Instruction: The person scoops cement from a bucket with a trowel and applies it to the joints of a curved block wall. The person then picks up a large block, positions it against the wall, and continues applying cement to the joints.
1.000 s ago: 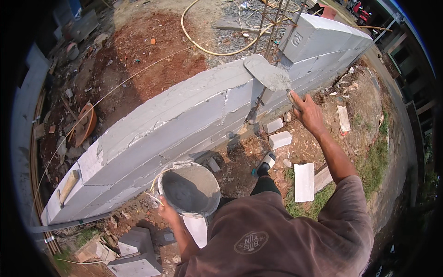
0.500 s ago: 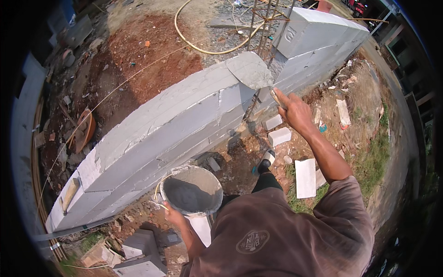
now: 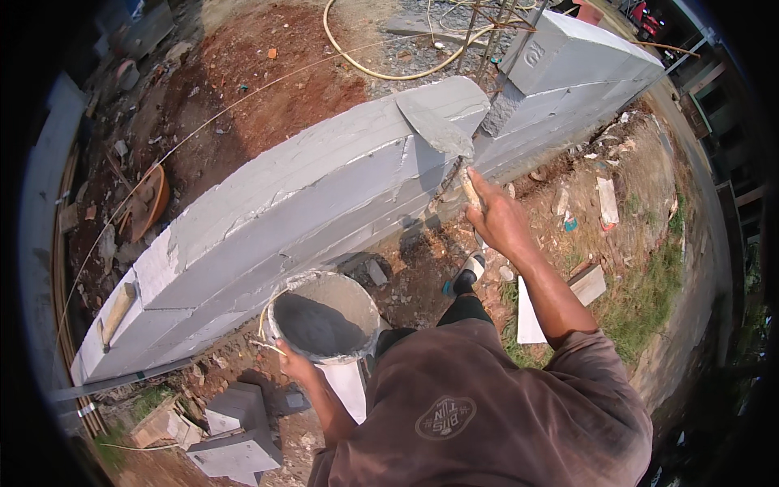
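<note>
One trowel (image 3: 436,123), one mortar bucket (image 3: 324,316), two hands.

Right hand (image 3: 497,221) grips trowel (image 3: 436,126) on block wall (image 3: 300,195) — left hand (image 3: 294,367) holds bucket (image 3: 324,316).

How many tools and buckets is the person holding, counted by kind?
Trowel, in the right hand: 1
Bucket of grey mortar, in the left hand: 1
Total: 2
</note>
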A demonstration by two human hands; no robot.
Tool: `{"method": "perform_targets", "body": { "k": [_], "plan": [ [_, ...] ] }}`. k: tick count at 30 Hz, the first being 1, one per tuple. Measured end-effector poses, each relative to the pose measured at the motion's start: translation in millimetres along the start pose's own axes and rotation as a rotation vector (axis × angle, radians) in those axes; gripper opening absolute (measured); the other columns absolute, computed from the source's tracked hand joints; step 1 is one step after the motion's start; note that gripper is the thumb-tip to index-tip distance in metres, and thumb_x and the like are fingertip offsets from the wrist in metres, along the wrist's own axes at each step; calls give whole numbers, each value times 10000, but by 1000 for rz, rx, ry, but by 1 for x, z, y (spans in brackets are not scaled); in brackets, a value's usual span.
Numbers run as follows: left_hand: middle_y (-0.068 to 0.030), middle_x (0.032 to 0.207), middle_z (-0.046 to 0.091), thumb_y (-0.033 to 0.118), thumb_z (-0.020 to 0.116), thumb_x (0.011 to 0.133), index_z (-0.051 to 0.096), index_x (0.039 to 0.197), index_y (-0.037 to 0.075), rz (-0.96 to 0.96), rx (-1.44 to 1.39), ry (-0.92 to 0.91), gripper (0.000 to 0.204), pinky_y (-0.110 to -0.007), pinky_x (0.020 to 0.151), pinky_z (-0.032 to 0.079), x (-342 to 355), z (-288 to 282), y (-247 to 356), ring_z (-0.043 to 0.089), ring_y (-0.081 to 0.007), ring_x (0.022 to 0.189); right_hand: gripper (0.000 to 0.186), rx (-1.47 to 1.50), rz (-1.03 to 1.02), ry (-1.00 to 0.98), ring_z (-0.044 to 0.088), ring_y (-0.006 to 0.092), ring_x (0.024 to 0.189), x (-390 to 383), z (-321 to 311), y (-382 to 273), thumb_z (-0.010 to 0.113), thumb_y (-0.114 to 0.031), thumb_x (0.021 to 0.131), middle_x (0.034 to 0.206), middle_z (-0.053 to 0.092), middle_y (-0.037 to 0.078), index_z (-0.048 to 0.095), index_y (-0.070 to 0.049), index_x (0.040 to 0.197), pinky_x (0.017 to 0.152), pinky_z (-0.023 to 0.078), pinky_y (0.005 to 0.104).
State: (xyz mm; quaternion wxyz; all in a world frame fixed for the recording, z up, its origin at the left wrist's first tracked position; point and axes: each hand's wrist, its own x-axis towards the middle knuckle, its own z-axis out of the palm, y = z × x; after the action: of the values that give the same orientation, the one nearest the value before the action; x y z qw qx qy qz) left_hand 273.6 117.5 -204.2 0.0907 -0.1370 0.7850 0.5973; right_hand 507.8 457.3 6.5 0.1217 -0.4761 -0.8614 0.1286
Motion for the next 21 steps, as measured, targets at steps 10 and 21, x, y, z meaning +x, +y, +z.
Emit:
{"method": "perform_targets", "body": {
  "k": [10, 21],
  "plan": [
    [-93, 780, 596, 444, 491, 908, 601, 894, -88, 1, -70, 62, 543, -337, 661, 419, 0, -11, 11, 496, -177, 700, 615, 249, -282, -57, 552, 358, 724, -57, 70, -56, 615, -122, 792, 857, 505, 204, 370, -79, 1353, 627, 447, 415],
    [34, 621, 486, 364, 510, 917, 605, 744, -3, -7, -265, 101, 417, -247, 492, 331, 0, -24, 50, 381, -62, 560, 591, 154, -578, -99, 548, 337, 727, -51, 126, -107, 605, -186, 789, 851, 480, 141, 388, -98, 1332, 618, 462, 420]
  ]
}}
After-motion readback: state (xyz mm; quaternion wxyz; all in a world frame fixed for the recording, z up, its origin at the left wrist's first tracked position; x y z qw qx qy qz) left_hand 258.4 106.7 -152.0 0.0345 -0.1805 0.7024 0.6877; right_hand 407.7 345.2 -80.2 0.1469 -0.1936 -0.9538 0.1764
